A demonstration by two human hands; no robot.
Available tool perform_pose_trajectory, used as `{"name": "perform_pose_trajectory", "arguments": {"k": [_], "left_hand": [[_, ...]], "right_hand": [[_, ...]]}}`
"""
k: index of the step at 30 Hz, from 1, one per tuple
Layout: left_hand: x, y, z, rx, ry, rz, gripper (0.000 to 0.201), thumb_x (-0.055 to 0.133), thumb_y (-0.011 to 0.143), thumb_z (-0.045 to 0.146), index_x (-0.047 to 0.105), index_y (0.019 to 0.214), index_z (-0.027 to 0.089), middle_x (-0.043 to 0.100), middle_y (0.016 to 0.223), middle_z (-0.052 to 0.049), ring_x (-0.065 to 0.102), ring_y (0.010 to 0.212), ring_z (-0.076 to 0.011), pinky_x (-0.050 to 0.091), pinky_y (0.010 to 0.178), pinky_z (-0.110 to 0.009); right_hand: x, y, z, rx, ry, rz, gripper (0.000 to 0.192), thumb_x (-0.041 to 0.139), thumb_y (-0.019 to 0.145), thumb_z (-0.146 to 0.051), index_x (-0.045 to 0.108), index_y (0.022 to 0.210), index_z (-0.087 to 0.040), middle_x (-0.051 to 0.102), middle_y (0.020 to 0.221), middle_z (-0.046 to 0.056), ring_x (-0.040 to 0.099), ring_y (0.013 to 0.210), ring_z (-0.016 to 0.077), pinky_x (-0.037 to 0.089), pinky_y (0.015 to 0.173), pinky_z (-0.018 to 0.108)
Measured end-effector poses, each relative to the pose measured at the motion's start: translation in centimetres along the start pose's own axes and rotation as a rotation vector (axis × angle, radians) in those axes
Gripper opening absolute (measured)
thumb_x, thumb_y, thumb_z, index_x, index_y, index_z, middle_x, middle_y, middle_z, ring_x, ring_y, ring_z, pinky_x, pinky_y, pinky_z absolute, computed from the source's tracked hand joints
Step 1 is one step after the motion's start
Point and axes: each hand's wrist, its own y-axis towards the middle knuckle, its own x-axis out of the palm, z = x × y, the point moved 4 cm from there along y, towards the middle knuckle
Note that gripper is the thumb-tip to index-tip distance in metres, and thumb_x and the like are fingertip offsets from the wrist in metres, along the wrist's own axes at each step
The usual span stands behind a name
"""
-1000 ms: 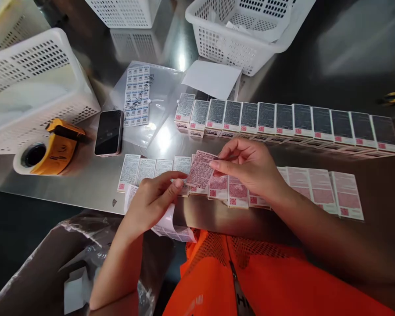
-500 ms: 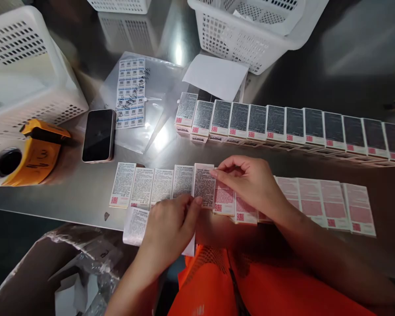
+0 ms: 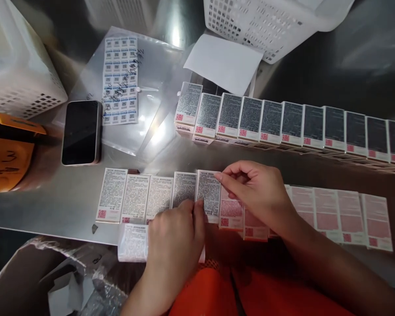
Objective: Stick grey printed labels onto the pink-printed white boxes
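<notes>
Cartons, small and flat, laid side by side in a near row along the front of the steel surface (image 3: 69, 197); fifth carton (image 3: 209, 193) from the left under both hands. Right hand (image 3: 256, 193) with forefinger and thumb pinched on that carton's upper right corner; grip closed on the corner only. Left hand (image 3: 176, 237) pressing fingertips on the lower edges of the fourth and fifth cartons, and apparently also pinning a label strip (image 3: 133, 241) that overhangs the surface edge; whether its grip closes on the strip cannot be told. Judged light, thin-walled cardboard, easily dented or skewed, smooth-faced and liable to slide on polished steel; best held by short edges or corners, not squeezed across the broad face. Pink-printed cartons (image 3: 335, 213) continuing to the right, touching one another. Second row of dark-faced cartons (image 3: 292, 125) behind, well apart from the near row, open steel between. Front edge of the surface just below the near row: little margin toward the body. Phone (image 3: 81, 131), sticker sheet (image 3: 121, 79) on a clear bag, white paper (image 3: 225, 61), baskets (image 3: 273, 22) and orange tape dispenser (image 3: 6, 153) to the rear and left.
</notes>
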Motion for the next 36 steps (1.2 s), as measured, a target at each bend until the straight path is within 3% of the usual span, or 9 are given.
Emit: {"name": "perform_pose_trajectory", "arguments": {"k": [5, 18, 36], "left_hand": [[0.28, 0.04, -0.29, 0.078, -0.017, 0.101, 0.041, 0.042, 0.097, 0.040, 0.060, 0.064, 0.024, 0.065, 0.054, -0.003, 0.057, 0.047, -0.0210, 0.016, 0.050, -0.030], [0.31, -0.13, -0.22, 0.137, 0.027, 0.206, 0.041, 0.045, 0.096, 0.039, 0.055, 0.059, 0.025, 0.060, 0.046, -0.001, 0.053, 0.039, -0.0210, 0.013, 0.047, -0.029], [0.10, -0.14, 0.22, 0.075, 0.080, 0.155, 0.039, 0.048, 0.095, 0.038, 0.058, 0.060, 0.023, 0.061, 0.048, -0.002, 0.055, 0.042, -0.0202, 0.014, 0.048, -0.028]], "right_hand": [[0.01, 0.22, -0.04, -0.005, -0.034, 0.003, 0.021, 0.070, 0.085, -0.036, 0.068, 0.069, -0.021, 0.065, 0.052, -0.003, 0.058, 0.044, 0.0114, 0.044, 0.048, 0.024], [-0.03, 0.32, -0.25, -0.006, -0.097, 0.025, 0.020, 0.071, 0.085, -0.032, 0.068, 0.068, -0.021, 0.064, 0.051, -0.005, 0.057, 0.044, 0.0094, 0.043, 0.050, 0.023], [-0.02, 0.45, -0.31, -0.009, -0.119, 0.026, 0.015, 0.071, 0.083, -0.029, 0.069, 0.071, -0.022, 0.065, 0.053, -0.004, 0.060, 0.048, 0.0119, 0.044, 0.052, 0.024]]}}
